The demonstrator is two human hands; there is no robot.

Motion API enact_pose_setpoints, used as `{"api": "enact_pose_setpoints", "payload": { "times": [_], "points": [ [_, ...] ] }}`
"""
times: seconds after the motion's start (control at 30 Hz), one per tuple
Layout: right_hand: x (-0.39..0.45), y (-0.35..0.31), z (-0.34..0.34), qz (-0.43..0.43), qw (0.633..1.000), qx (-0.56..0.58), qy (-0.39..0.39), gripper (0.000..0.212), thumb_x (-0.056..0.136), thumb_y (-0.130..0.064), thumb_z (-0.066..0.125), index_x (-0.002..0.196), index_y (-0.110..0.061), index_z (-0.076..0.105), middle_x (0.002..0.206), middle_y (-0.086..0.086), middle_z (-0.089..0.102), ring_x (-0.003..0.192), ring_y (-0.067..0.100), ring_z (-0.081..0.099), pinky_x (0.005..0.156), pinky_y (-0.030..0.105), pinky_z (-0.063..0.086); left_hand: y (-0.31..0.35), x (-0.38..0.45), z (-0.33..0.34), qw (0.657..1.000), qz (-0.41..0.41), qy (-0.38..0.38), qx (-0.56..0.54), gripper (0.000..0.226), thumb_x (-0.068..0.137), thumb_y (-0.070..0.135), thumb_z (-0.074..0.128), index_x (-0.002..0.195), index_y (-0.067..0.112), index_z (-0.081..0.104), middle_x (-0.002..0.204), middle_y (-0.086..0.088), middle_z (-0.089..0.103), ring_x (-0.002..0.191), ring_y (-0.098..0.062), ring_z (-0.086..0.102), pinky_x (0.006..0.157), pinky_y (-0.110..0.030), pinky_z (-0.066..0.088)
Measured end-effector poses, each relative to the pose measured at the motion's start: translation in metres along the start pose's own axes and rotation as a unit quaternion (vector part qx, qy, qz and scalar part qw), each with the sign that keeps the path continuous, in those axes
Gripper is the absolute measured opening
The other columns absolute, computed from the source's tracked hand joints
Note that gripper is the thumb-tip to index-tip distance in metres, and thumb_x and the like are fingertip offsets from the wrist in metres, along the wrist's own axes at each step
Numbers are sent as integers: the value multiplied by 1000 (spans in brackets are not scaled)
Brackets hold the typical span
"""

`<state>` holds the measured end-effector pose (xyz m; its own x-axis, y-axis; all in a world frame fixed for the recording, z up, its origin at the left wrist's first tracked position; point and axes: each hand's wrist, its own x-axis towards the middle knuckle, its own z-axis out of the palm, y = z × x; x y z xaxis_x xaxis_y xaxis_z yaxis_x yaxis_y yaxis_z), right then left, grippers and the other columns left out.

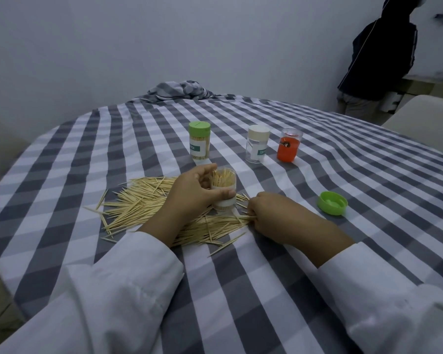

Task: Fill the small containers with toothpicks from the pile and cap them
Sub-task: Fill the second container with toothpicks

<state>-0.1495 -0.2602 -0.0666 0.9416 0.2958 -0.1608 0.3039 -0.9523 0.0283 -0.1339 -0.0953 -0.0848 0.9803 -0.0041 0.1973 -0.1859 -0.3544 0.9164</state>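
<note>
Toothpicks (164,210) lie piled on the counter (317,175). My left hand (192,192) grips the open container (223,190); right fingers (252,213) pinch picks. Tilting it could spill them.

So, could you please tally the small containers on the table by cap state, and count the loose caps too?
Capped containers: 2, one with a green cap and one with a cream cap.
Uncapped containers: 2, the orange one and the one in the left hand's grip.
Loose caps: 1, green.
Total: 5.
</note>
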Motion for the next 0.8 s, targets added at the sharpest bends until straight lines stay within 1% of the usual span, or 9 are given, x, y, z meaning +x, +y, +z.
{"api": "enact_pose_setpoints", "payload": {
  "times": [0.13,0.23,0.27,0.37,0.43,0.53,0.63,0.7,0.8],
  "points": [
    [-4,10,-8,18,1000,8,-23,26,92,-12,54,118,-13,56,106,7,58,90,18,55,72,21,43,-1,0,-1,1000,-1,-3,0,84,61,30,86,137,19,49,129,-2,59,113,-11,59,95,-25,50],
    [-9,21,-14,13,997,71,-8,22,94,-8,50,115,-13,54,104,4,57,84,16,50,58,13,34,0,0,0,1000,1,-8,4,85,61,31,86,137,20,49,131,-2,59,114,-11,58,96,-27,49],
    [-12,25,-17,13,995,95,-2,22,95,-7,48,114,-13,54,103,4,56,84,15,48,57,12,32,0,0,1,1000,1,-11,5,84,62,30,86,137,20,49,130,-2,59,114,-11,58,95,-25,50],
    [-15,32,-24,30,983,183,8,22,95,-2,45,112,-12,54,104,6,57,88,17,52,64,14,39,1,-2,5,1000,6,-21,2,83,64,26,86,137,19,49,128,-1,60,109,-7,58,82,-11,49],
    [-14,35,-26,39,971,236,14,24,95,-1,44,114,-11,54,109,9,60,93,18,56,76,21,46,2,-3,6,1000,10,-29,1,81,65,24,85,137,18,48,126,1,60,104,-5,58,73,-4,48],
    [-13,35,-28,52,970,239,1,25,95,0,44,118,-6,55,110,12,60,96,21,57,88,28,47,3,-3,6,999,10,-33,-1,81,66,23,84,138,18,48,127,1,59,105,-5,57,73,-4,48],
    [-11,37,-27,60,964,260,-1,24,95,1,44,114,-7,56,100,10,57,95,22,56,91,30,47,3,-3,6,999,12,-35,-1,81,66,24,84,138,18,48,127,0,59,106,-5,57,75,-7,49],
    [-10,38,-26,62,932,356,38,20,96,0,40,99,-10,58,92,7,57,89,20,54,90,33,48,3,-4,7,999,12,-39,-3,80,66,24,84,137,19,48,125,2,60,105,-5,57,76,-9,50],
    [-7,36,-22,43,814,561,144,24,99,-4,36,88,-15,54,89,7,60,85,20,59,87,38,51,3,-5,10,999,11,-42,-11,81,64,22,85,136,19,49,123,3,61,104,-4,59,82,-14,52]
  ]
}}
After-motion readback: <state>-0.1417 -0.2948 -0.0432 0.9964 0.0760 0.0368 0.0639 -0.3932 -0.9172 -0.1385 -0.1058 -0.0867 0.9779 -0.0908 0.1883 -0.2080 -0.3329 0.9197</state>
